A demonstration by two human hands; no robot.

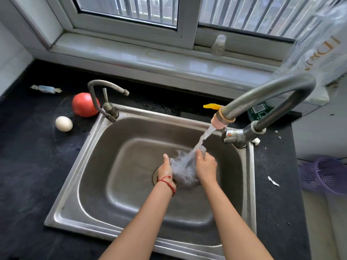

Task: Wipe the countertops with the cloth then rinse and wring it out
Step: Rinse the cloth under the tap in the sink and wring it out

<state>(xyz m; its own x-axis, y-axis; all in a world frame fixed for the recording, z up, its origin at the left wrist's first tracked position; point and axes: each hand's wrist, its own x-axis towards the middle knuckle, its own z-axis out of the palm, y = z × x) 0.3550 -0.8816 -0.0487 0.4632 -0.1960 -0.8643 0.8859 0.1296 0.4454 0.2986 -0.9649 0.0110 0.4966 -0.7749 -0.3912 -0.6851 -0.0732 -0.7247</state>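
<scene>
A grey knobbly cloth (185, 169) is bunched between both hands over the drain of the steel sink (90, 166). My left hand (165, 168), with a red string at the wrist, grips its left side. My right hand (205, 167) grips its right side. Water streams from the big tap (262, 96) through a pink nozzle (221, 121) straight onto the cloth. The dark countertop (28, 166) surrounds the sink.
A tomato (84, 105), an egg (63, 124) and a wrapped sweet (46, 89) lie left of the sink by a small second tap (105, 94). A purple basket (326, 175) and paper scrap (273, 181) are at the right. A small bottle (218, 45) stands on the windowsill.
</scene>
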